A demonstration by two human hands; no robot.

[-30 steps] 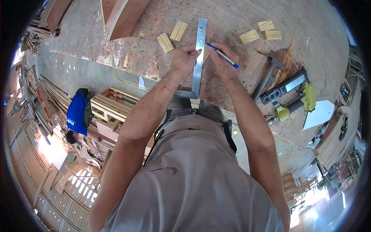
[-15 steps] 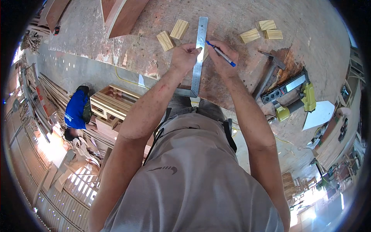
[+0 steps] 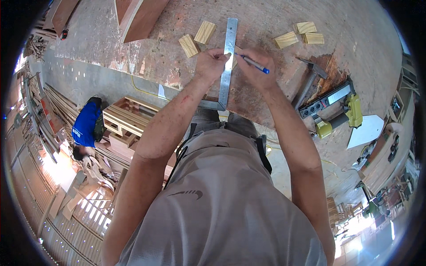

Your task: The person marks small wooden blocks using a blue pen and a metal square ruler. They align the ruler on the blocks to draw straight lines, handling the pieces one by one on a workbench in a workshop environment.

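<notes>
A metal try square (image 3: pixel 227 80) lies with its long blade pointing away from me. My left hand (image 3: pixel 211 63) pinches the blade from its left side, thumb on the metal. A small light wood piece (image 3: pixel 237 50) shows beside the blade between my hands, mostly hidden. In my right hand (image 3: pixel 259 68) is a pen (image 3: pixel 255 64) with a blue end, its tip side close to the blade's right edge. Two light wood blocks (image 3: pixel 189 45) lie beyond my left hand. Several more blocks (image 3: pixel 286 40) lie beyond my right hand.
On the worn wooden table (image 3: pixel 173 22) at right rest a hammer (image 3: pixel 310 80) and a yellow-green nail gun (image 3: pixel 353 111). Curved brown boards (image 3: pixel 142 22) stand at far left. Below the table edge, a person in blue (image 3: pixel 86 124) bends beside a wooden frame (image 3: pixel 128 113).
My right hand has moved slightly nearer to me, and the pen now lies at a flatter slant. My left hand and the square stay nearly in place.
</notes>
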